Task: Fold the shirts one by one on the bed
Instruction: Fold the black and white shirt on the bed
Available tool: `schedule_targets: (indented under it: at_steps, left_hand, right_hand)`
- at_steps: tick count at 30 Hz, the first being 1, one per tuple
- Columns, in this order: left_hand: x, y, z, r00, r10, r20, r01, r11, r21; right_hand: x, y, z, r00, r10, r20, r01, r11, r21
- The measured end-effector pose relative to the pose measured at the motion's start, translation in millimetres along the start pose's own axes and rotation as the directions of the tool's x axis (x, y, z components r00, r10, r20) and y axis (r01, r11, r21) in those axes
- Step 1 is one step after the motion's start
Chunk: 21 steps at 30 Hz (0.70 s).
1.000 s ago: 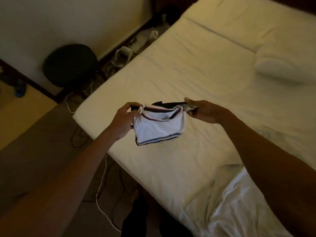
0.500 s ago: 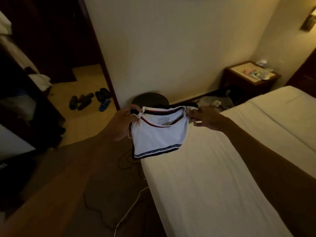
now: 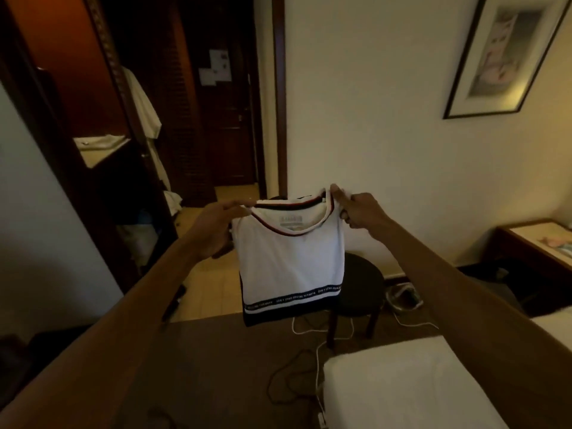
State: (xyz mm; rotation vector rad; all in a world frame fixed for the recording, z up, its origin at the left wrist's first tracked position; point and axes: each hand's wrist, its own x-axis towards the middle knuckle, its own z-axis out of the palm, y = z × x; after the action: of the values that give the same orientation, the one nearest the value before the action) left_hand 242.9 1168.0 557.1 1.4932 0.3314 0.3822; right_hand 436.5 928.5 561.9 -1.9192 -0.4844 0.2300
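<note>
A small white shirt [image 3: 291, 261] with a red and dark striped collar and a dark lettered band at its hem hangs in the air in front of me, folded narrow. My left hand [image 3: 213, 227] pinches its left shoulder and my right hand [image 3: 356, 209] pinches its right shoulder by the collar. The shirt is held off the bed, over the floor. A corner of the white bed [image 3: 402, 388] shows at the lower right.
A dark round stool [image 3: 362, 292] stands behind the shirt, with white and dark cables [image 3: 315, 360] on the brown floor. A bedside table [image 3: 532, 246] is at the right, a framed picture [image 3: 504, 54] on the wall, an open wardrobe [image 3: 102, 156] at the left.
Both hands have lifted the shirt up off the bed and away to the left, over the floor. My view has swung up from the mattress to the wall and doorway.
</note>
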Motion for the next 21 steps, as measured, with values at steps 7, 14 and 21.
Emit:
schedule_targets:
  at_steps: [7, 14, 21]
  left_hand:
    - [44, 18, -125, 0.965, 0.120, -0.231, -0.126, 0.992, -0.009]
    - [110, 23, -250, 0.938, 0.066, -0.340, -0.097, 0.992, -0.075]
    - [223, 35, -372, 0.902, -0.034, -0.430, -0.027, 0.991, -0.135]
  right_hand:
    - [72, -48, 91, 0.838, -0.117, 0.534, 0.146, 0.989, -0.012]
    - [182, -99, 233, 0.880, -0.222, 0.420, 0.252, 0.968, -0.015]
    - [317, -151, 368, 0.886, -0.314, 0.342, 0.315, 0.948, 0.053]
